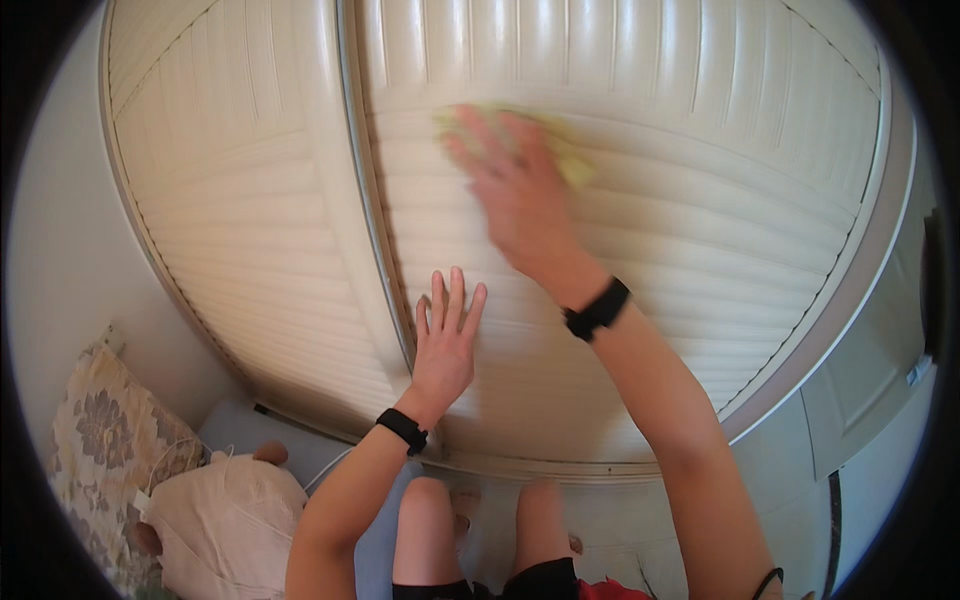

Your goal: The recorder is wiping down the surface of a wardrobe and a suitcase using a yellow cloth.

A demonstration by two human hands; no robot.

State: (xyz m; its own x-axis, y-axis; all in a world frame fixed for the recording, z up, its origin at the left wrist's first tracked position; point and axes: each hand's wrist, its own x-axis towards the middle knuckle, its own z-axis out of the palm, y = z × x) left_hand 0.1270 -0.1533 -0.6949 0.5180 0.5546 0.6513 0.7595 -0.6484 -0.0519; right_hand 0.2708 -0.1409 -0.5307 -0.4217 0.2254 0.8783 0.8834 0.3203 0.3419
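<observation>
Directly before me stands a cream sliding wardrobe door (675,247) with horizontal ribs and vertical grooves higher up. My right hand (517,180), blurred, presses a yellow cloth (574,161) against the upper ribbed part. The cloth shows around the fingers and beside the hand; the rest is hidden under it. Lower down, my left hand (446,349) lies against the same door with its fingers spread and nothing in it. It is close to the metal-edged door stile (367,187). A black wristband circles each wrist.
A second ribbed door panel (247,225) is on the left, beside a pale wall (60,225). At lower left, a plush toy (225,517) leans near a floral cushion (105,420), with a white cable across them. The door's bottom track (555,469) meets the tiled floor (622,517). A panelled door (862,397) is at right.
</observation>
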